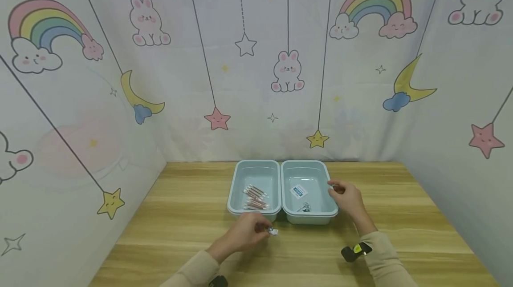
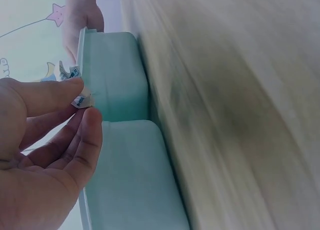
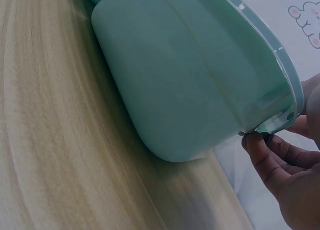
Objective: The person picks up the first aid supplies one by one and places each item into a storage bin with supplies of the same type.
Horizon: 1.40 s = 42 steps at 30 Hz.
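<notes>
In front of two light-blue plastic bins, my left hand (image 1: 249,230) pinches a small crumpled wrapper (image 1: 273,231), white with blue print, between thumb and fingertips. The left wrist view shows the wrapper (image 2: 82,98) sticking out at both sides of the thumb. My right hand (image 1: 348,198) is at the right side of the right bin (image 1: 310,220), its thumb and fingers gripping the rim. Inside that bin lie a white-and-blue printed packet (image 1: 298,191) and a small silvery crumpled piece (image 1: 306,207). The left bin (image 1: 232,202) holds several thin brown sticks (image 1: 255,198) with pale ends.
Both bins stand side by side on a wood-grain table (image 1: 184,216), near its back edge. A printed cloth backdrop (image 1: 248,82) rises behind and at both sides. Dark wrist devices (image 1: 352,252) sit at both sleeves.
</notes>
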{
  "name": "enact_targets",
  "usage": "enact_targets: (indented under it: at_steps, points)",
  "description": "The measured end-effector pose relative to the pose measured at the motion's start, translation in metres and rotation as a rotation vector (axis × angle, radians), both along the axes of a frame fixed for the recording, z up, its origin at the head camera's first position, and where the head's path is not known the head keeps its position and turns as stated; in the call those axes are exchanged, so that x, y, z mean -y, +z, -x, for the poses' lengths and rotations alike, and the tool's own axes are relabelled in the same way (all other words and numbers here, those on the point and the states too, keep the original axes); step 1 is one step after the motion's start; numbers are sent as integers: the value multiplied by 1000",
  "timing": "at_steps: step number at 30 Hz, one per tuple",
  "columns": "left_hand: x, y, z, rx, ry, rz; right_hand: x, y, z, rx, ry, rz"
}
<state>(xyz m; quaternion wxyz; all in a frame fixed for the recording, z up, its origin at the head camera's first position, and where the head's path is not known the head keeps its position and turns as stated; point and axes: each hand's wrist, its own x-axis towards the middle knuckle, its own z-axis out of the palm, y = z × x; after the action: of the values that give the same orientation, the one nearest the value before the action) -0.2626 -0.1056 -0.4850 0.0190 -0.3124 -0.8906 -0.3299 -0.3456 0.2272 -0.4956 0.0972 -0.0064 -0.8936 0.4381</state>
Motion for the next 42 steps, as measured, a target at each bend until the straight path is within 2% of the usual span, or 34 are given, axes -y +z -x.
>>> enact_targets:
  at_steps: [5, 13, 18, 21, 28, 37, 42]
  points:
    - [-8, 4, 2, -34, -1, 22, -1, 0, -1, -4, 8, -6]
    - [-19, 14, 9, -59, -10, -3, -1, 1, 0, -11, 7, -2]
    - [-22, 20, 13, -40, -6, -2, -1, -1, 1, -20, 5, -13]
    - [-23, 21, 16, -37, -7, -1, 0, 0, 1, -27, 4, -15]
    - [-25, 23, 21, -85, -4, -18, 0, 1, -1, -26, 1, -20]
    - [-29, 22, 28, -71, 5, -74, 0, 0, -1, -8, 2, -4]
    - [-32, 25, 31, -57, 24, -71, 0, 0, 0, -23, 5, -7]
